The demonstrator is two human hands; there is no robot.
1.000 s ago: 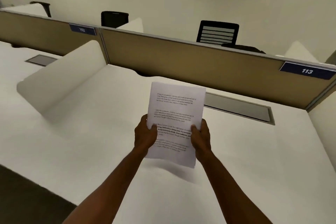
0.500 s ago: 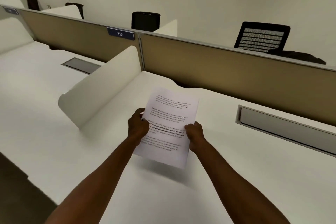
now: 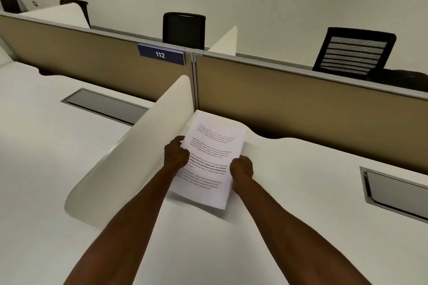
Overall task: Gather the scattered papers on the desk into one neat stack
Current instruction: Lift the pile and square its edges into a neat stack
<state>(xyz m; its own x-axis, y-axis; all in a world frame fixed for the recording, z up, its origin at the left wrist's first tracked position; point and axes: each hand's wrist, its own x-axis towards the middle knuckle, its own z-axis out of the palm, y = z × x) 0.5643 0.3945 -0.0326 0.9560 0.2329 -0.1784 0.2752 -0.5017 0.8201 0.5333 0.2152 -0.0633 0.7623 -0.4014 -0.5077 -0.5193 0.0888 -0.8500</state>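
A stack of white printed papers (image 3: pixel 212 146) is held in both hands, tilted, a little above the white desk (image 3: pixel 289 215). My left hand (image 3: pixel 175 154) grips its left edge and my right hand (image 3: pixel 240 169) grips its right edge. The stack's top corner lies close to the white side divider (image 3: pixel 139 157) and the tan back partition (image 3: pixel 301 99). A shadow falls on the desk under the stack's lower edge. No other loose papers are in sight on the desk.
A grey cable tray (image 3: pixel 393 192) is set into the desk at the right, another cable tray (image 3: pixel 104 105) in the neighbouring desk at the left. A blue plate marked 112 (image 3: pixel 161 54) hangs on the partition. Black chairs (image 3: pixel 352 53) stand behind it.
The stack, still in both hands, has moved left and back toward the corner by the side divider. The view has swung left, so the right cable tray has slid to the frame's edge.
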